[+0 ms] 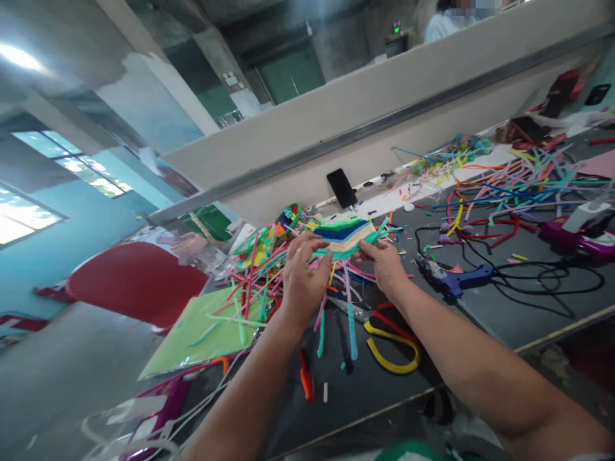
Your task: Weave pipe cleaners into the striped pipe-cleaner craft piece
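Both of my hands hold up a flat piece made of pipe cleaners (346, 235) laid side by side in bands of green, blue, cream and teal. My left hand (302, 275) pinches its left edge with closed fingers. My right hand (384, 262) grips its right lower edge, fingers closed. Loose ends of the pipe cleaners stick out past both hands. The piece hovers above the dark worktable (519, 314).
A blue glue gun (454, 278) with a black cable lies right of my hands. Yellow-handled scissors (389, 349), a green sheet (202, 330), heaps of loose pipe cleaners (509, 186), a phone (341, 187) leaning on the partition, a red chair (134, 278) and a pink tool (576, 237) surround them. A person sits beyond the partition.
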A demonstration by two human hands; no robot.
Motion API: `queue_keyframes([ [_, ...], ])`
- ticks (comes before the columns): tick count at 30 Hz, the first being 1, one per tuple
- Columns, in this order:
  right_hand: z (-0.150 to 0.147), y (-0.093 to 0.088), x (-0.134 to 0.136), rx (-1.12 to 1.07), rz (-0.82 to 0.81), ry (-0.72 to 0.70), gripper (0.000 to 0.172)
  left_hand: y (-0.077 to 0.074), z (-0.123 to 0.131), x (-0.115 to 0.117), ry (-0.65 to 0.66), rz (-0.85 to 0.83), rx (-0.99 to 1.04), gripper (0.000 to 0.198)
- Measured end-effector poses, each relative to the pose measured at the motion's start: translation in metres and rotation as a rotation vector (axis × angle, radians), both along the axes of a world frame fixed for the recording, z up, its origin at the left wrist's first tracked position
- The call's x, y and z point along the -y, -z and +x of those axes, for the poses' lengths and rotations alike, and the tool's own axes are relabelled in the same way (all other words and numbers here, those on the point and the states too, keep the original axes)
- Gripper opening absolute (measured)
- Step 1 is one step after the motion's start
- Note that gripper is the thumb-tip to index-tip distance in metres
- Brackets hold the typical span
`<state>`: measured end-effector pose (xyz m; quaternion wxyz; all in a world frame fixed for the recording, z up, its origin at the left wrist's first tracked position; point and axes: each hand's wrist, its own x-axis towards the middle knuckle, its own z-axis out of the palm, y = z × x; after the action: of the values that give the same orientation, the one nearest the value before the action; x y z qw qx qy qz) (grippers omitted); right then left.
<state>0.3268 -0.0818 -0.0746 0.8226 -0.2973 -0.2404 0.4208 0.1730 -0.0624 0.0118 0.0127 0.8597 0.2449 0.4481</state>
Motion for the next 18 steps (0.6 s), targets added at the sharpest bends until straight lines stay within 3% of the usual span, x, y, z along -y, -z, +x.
queue_keyframes([
  [4, 0.002, -0.001, 0.0, -0.045, -0.033, 0.024, 0.026, -0.01, 0.008, 0.009, 0.015, -0.121, 0.198, 0.012],
  [6, 0.004, -0.001, 0.0, -0.057, -0.033, 0.051, 0.025, -0.001, 0.016, 0.015, 0.078, -0.323, 0.248, 0.012],
  [9, 0.008, -0.002, -0.001, -0.096, -0.049, 0.14, 0.023, 0.022, 0.027, 0.021, 0.156, -0.58, 0.123, 0.023],
  [11, 0.01, -0.003, -0.001, -0.099, -0.066, 0.202, 0.023, 0.03, 0.029, 0.022, 0.147, -0.56, 0.109, 0.023],
  [13, 0.011, -0.005, 0.0, -0.052, -0.061, 0.202, 0.022, 0.026, 0.029, 0.018, 0.136, -0.416, 0.132, 0.014],
  [16, 0.009, -0.007, 0.005, 0.095, -0.008, 0.056, 0.022, 0.002, 0.03, 0.003, 0.158, -0.214, 0.021, 0.022],
  [18, 0.007, -0.008, 0.008, 0.195, 0.029, -0.09, 0.023, -0.018, 0.031, -0.011, 0.194, -0.214, -0.087, 0.037],
])
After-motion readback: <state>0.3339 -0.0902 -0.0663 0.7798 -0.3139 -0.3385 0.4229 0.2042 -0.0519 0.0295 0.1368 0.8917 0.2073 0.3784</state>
